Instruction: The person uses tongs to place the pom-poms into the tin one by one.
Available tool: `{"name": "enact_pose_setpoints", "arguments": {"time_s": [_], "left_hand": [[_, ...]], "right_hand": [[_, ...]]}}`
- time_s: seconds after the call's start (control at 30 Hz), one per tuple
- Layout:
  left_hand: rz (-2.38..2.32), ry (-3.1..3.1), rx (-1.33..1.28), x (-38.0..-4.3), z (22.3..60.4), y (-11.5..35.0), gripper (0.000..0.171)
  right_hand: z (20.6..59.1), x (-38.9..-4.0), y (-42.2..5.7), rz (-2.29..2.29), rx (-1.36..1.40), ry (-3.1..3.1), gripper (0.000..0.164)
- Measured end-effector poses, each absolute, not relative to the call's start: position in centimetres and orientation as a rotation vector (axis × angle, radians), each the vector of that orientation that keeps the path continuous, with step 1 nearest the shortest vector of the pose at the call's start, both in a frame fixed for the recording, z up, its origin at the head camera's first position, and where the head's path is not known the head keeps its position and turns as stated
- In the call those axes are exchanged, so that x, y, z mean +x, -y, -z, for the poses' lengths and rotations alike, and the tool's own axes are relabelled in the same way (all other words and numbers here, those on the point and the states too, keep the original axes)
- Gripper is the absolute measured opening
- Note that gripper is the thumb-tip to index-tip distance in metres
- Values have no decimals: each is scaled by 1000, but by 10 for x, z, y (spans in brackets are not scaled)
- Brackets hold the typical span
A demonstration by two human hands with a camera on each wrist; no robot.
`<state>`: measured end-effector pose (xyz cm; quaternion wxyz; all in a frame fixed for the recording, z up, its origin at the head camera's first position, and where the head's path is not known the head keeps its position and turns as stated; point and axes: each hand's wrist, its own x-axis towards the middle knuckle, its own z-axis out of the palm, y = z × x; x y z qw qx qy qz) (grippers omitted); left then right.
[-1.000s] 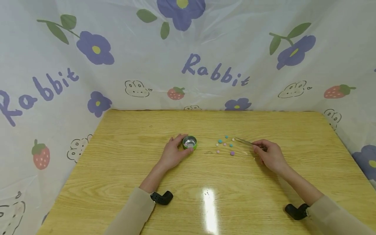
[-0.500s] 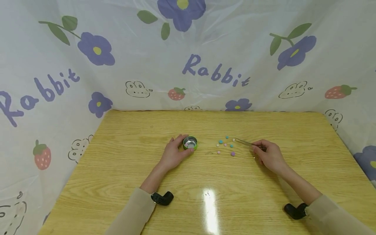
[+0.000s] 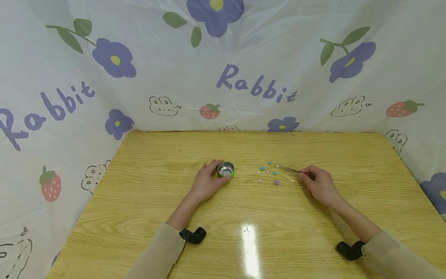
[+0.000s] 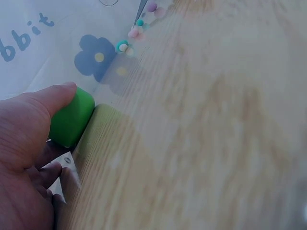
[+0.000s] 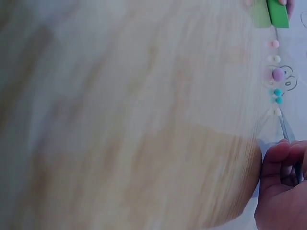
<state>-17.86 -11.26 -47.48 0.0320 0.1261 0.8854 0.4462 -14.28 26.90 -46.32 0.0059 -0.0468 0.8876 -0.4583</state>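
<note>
My left hand [image 3: 203, 185] grips a small round green tin [image 3: 226, 178] with a silvery inside, thumb and fingers around its wall. In the left wrist view, the thumb lies against the green wall of the tin [image 4: 74, 117]. A pale pink bit shows inside it. My right hand [image 3: 321, 186] pinches metal tweezers [image 3: 290, 169], which point left. Their tips meet a small white bead [image 3: 277, 166] on the table; whether they clamp it, I cannot tell. Around it lie several loose beads, including a purple bead [image 3: 277, 182], a blue bead [image 3: 262, 168] and a pink bead [image 3: 267, 171].
The wooden table [image 3: 195, 248] has a bright glare strip near its front. A thin curved strand [image 3: 248, 181] lies left of the beads. A patterned white curtain [image 3: 244, 50] hangs behind the table and along its sides.
The tweezers' tips have come down slightly onto the white bead. The left hand and the tin have stayed in place.
</note>
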Motion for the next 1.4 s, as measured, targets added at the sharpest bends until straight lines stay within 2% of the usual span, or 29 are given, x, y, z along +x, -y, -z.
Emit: {"name": "enact_pose_setpoints", "arguments": {"time_s": [0.83, 1.4], "left_hand": [[-1367, -2734, 388, -178, 474, 112, 62], [-1367, -2732, 370, -178, 475, 112, 62]], "right_hand": [[458, -141, -267, 1477, -215, -2797, 20], [441, -147, -230, 1558, -294, -2711, 15]]}}
